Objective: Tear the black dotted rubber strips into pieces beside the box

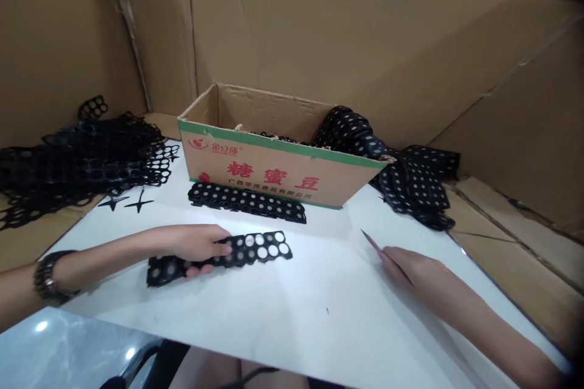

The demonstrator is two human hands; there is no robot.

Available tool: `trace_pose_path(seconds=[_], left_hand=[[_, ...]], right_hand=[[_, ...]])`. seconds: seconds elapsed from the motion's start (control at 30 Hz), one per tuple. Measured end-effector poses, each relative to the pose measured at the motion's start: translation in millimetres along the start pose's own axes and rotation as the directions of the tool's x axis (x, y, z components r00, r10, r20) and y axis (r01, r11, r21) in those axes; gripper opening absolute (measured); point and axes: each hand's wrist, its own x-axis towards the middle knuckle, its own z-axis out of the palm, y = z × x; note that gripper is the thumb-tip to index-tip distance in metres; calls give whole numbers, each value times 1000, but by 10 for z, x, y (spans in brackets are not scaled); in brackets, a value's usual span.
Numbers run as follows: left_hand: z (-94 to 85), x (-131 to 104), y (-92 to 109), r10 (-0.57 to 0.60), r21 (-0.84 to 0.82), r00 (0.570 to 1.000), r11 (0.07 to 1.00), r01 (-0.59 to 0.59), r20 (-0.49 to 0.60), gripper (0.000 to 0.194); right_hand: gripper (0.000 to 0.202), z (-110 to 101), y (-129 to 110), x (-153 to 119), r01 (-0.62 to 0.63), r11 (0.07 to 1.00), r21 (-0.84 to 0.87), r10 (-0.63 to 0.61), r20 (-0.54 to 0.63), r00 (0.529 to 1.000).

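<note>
Right forearm [483, 322] and strip's end [275, 244] flank open tabletop [314, 279]

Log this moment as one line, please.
Left hand: gripping flat black perforated strip | Right hand: holding thin dark pointed tool, apart from strip | Open brown cardboard box: beyond both hands

A dark, chunky bracelet [44, 276] with greyish segments rings the bare left forearm [114, 252].

Carton [278, 157]: red "糖蜜豆" [272, 175], black "广西…食品有限公司" [276, 189] beneath (red logo text [225, 150] blurred).
</note>
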Motion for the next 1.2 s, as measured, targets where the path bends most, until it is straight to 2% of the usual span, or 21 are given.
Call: trace_pose_path(seconds=[0.03,0.07,0.13,0.2,0.23,0.3,0.37,0.4,0.43,0.5,0.53,0.6,0.67,0.73,0.83,0.9,0.97,1.1,1.17,1.2], left_hand=[[39,94,41,41,23,999,999,-42,9,25],[81,190,81,91,42,996,995,-91,2,24],[172,371,145,166,85,985,983,-163,-38,25],[261,509,178,179,154,977,975,-160,-118,28],[299,555,181,197,194,965,968,-162,-174,30],[354,601,169,305,275,907,934,-227,-290,33],[377,602,145,417,320,835,895,-310,-358,35],[376,594,137,420,309,831,897,-318,-365,36],[368,584,134,379,271,859,916,-296,-343,37],[338,559,150,236,123,946,969,-213,-222,38],[318,545,168,183,34,974,983,-181,-131,37],[277,519,218,157,-136,986,979,-150,47,33],[241,500,265,152,-279,972,955,-97,182,29],[216,495,294,114,-390,948,921,11,296,29],[204,504,304,61,-490,919,858,151,390,29],[218,511,305,52,-497,924,853,157,380,29],[252,517,309,62,-451,946,888,94,319,28],[340,547,294,102,-213,994,973,-91,42,29],[363,567,265,147,-91,984,984,-156,-97,32],[366,575,248,171,-46,974,983,-180,-148,33]], right_hand=[[34,-53,-135,27,36,998,59,-36,1,999],[33,-103,-292,61,91,987,135,-85,-50,995],[32,-170,-645,153,158,932,325,-139,-83,987],[30,-168,-994,264,164,818,551,-162,-53,985],[29,-139,-1145,318,137,731,668,-161,-25,987],[24,-38,-1377,406,59,574,817,-161,42,986],[22,86,-1510,458,12,467,884,-136,59,989],[22,144,-1546,470,2,424,906,-119,53,991],[23,193,-1566,474,-1,385,923,-103,45,994],[23,254,-1576,470,3,332,943,-91,29,995],[23,264,-1573,464,11,325,946,-97,22,995],[23,256,-1563,452,27,340,940,-126,17,992],[23,231,-1555,442,34,365,931,-158,26,987],[24,214,-1553,433,36,386,922,-177,36,984],[25,217,-1559,419,54,423,905,-191,30,981],[26,227,-1566,408,67,448,892,-199,26,980],[25,225,-1571,396,71,471,879,-208,32,977],[27,162,-1549,365,77,500,863,-206,32,978],[29,123,-1528,343,86,563,822,-173,16,985],[29,109,-1521,332,91,627,774,-157,11,987]])
